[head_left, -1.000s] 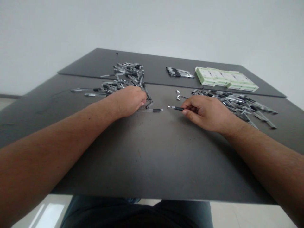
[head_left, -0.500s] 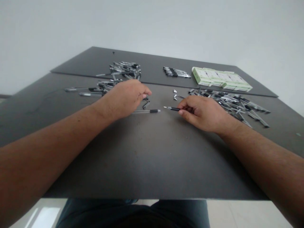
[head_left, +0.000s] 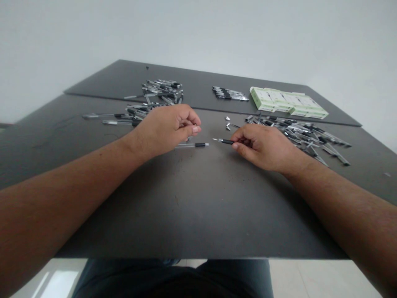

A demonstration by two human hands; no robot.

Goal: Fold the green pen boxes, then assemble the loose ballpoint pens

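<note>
My right hand [head_left: 262, 147] pinches a pen [head_left: 223, 141] by its black grip, the bare metal tip pointing left. My left hand [head_left: 173, 126] is closed, thumb and fingertips together; what they hold, if anything, is too small to make out. Just below its fingers a clear pen barrel with a black grip [head_left: 201, 145] lies on the table, its left part hidden behind the hand. Small silver cone tips [head_left: 228, 124] lie between the hands, farther back. Small parts beneath my left fingers are mostly hidden.
Loose pens [head_left: 310, 134] are heaped at the right behind my right hand. More pens lie in piles at the left [head_left: 161, 89]. A neat row of pens [head_left: 229, 94] and green-white boxes [head_left: 288, 102] stand at the back of the dark table [head_left: 198, 207].
My left fingers have come together and moved slightly right, lifting from the small parts. My right hand keeps the same pen, almost unmoved.
</note>
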